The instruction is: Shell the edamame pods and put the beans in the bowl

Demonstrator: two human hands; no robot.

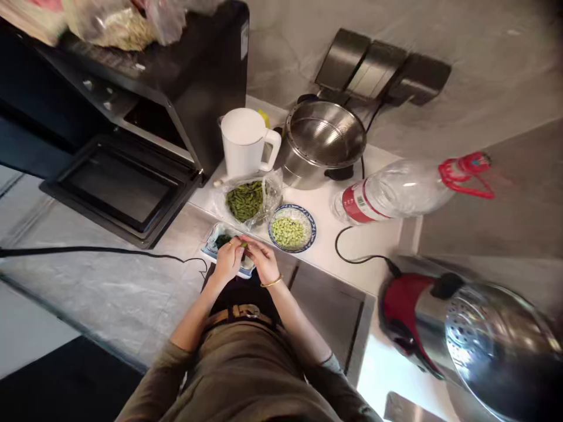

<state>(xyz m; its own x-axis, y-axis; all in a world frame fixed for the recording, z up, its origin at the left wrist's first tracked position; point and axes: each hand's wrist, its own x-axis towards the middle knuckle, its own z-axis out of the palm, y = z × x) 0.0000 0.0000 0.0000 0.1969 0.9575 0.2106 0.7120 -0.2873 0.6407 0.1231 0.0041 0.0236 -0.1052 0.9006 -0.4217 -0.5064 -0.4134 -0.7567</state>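
Both hands meet in front of my waist, fingertips closed around one green bean pod [244,245]. My left hand [229,258] pinches it from the left, and my right hand [263,259], with a gold bracelet at the wrist, grips the other side. Beneath them is a small blue-and-white container [209,251], partly hidden, with dark green stuff inside. Just beyond, on the counter, an open clear plastic bag [275,186] holds many green pods [244,200]. To its right, a blue-rimmed plate [311,230] carries shelled pale green beans [288,232].
A white jug [241,143] and a steel pot with a strainer [325,138] stand behind. On the right are a large plastic bottle [396,190] with a red handle, a black cord and a red-and-steel appliance [407,305]. At left, an oven door [127,181] hangs open.
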